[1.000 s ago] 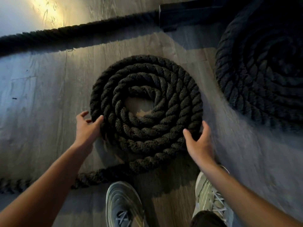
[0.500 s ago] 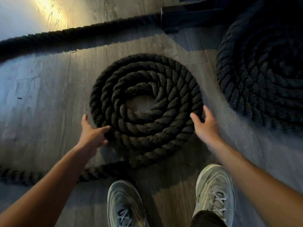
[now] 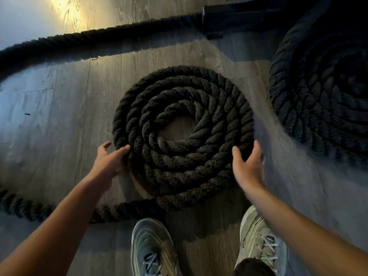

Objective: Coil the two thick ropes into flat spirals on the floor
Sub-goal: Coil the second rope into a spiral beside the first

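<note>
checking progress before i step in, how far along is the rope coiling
Done: the coil at right looks fully wound. In hand: left hand and right hand touch the rim of the centre coil, several turns laid. Left: its loose tail trails left across the floor, unwound.

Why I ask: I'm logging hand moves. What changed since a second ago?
The right hand slid up the unfinished coil's right rim; the left hand kept to its lower-left edge. Nothing gripped or released. The finished coil and loose tail stayed put.
</note>
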`<state>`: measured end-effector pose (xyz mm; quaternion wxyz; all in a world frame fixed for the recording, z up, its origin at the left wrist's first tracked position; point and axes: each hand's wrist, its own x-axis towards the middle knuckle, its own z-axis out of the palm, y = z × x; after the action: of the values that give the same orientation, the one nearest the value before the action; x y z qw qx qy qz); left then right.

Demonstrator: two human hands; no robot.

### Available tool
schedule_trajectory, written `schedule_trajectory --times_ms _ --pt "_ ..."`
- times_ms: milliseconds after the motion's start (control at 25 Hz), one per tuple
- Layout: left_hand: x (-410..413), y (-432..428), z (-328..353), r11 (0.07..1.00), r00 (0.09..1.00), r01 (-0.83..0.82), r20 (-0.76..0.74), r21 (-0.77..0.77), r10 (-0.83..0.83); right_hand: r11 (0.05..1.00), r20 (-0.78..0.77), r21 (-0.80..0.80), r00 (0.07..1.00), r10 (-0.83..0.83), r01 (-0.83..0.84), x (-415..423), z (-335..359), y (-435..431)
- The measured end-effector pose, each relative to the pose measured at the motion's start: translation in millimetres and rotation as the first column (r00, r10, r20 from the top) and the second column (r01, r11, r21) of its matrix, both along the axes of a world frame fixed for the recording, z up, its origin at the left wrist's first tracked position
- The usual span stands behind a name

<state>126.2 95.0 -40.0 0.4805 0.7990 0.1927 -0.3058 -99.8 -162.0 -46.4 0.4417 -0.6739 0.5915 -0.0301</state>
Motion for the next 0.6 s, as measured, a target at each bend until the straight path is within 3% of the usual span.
schedule_trajectory --times_ms 120,280,360,520,600 --pt "24.3 -7.1 -3.5 0.999 0.999 0.012 0.048 -0.033 -0.010 0.992 0.001 0.107 0.998 0.069 -0.068 -19.5 1.6 41.5" --pt "17.3 -9.3 -19.5 1.000 0.987 0.010 0.159 0.012 -0.012 0.972 -0.009 0.095 0.976 0.218 -0.216 -22.6 -4.3 38.9" --pt "11.2 -5.1 -20.8 1.000 0.990 0.005 0.142 -0.021 -0.002 0.965 -0.023 0.085 0.968 0.250 -0.247 -14.9 -6.6 16.4" --pt "-21.5 4.6 -23.0 0.999 0.996 0.039 0.085 -0.020 -0.038 0.970 0.068 -0.003 0.968 0.241 -0.241 8.4 -11.0 -48.1" --pt "-48.7 2.8 -29.4 0.997 0.997 0.060 0.043 -0.042 -0.058 0.989 0.059 0.000 0.987 0.147 -0.147 23.0 -14.2 -78.8"
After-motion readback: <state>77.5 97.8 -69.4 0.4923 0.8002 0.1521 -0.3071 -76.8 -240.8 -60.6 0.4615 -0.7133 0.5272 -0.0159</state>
